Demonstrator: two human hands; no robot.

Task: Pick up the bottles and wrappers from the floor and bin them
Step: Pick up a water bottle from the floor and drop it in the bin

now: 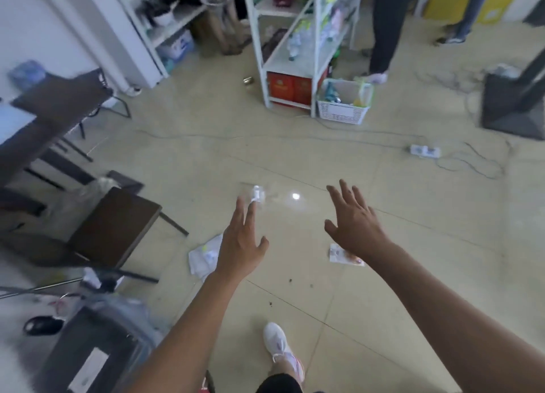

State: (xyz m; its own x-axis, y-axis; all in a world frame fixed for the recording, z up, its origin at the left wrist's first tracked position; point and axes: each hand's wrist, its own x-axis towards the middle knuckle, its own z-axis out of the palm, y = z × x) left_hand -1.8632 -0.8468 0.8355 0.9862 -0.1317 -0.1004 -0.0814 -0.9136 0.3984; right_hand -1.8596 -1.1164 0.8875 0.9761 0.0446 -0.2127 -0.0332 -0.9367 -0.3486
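Head view, items on the floor.

- Floor [383,274]: glossy beige tile, thin dark joints, scattered crumbs.
- Left hand [241,245]: fingers straight and spread, holding nothing.
- Right hand [354,224]: likewise splayed, palm down, nothing in it.
- Bottle [257,193]: clear plastic, lying flat just beyond the left fingertips. It has a white band, its print too blurred to read; contact cannot be told.
- White wrapper [203,258]: crumpled film, faint coloured print, unreadable, just left of the left wrist.
- Second wrapper [343,255]: flat, white with orange marks, partly under the right wrist.
- Chair [115,224]: dark square seat, thin black legs, near left.
- Shelving [265,77]: white metal frame, far centre, with red cartons [289,89] at its foot.
- Basket [343,111]: white lattice plastic, right of the cartons.
- Power strip [424,151]: white, with a trailing cord, far right.
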